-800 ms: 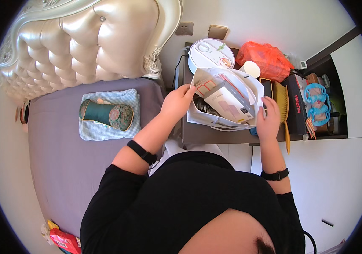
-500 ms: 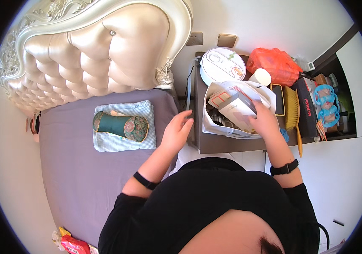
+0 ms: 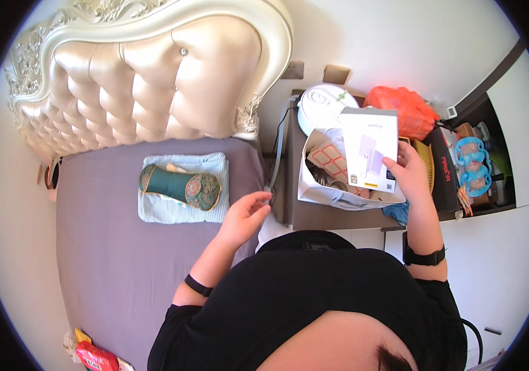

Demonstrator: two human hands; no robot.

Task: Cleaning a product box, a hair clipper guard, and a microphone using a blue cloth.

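My right hand (image 3: 413, 172) grips a white printed box (image 3: 369, 139) with a grey edge by its right side. The box is held above a white bag (image 3: 323, 193) that stands on a dark brown bedside cabinet (image 3: 314, 216). Inside the bag lie papers with a red-orange pattern (image 3: 332, 159) and other items that the box partly hides. To the left of the cabinet, my left hand (image 3: 246, 216) hovers near the bed's edge, fingers apart and holding nothing.
Behind the bag are a round white lidded device (image 3: 323, 105) and a red plastic bag (image 3: 400, 108). A yellow-bristled brush (image 3: 424, 154) lies right of it. On the bed, a green bone-shaped pillow (image 3: 181, 187) rests on a checked towel (image 3: 153, 213). A tufted headboard (image 3: 215, 80) rises behind.
The white box has come up out of the bag in my right hand and now stands upright above it. My left hand has moved slightly left and toward me.
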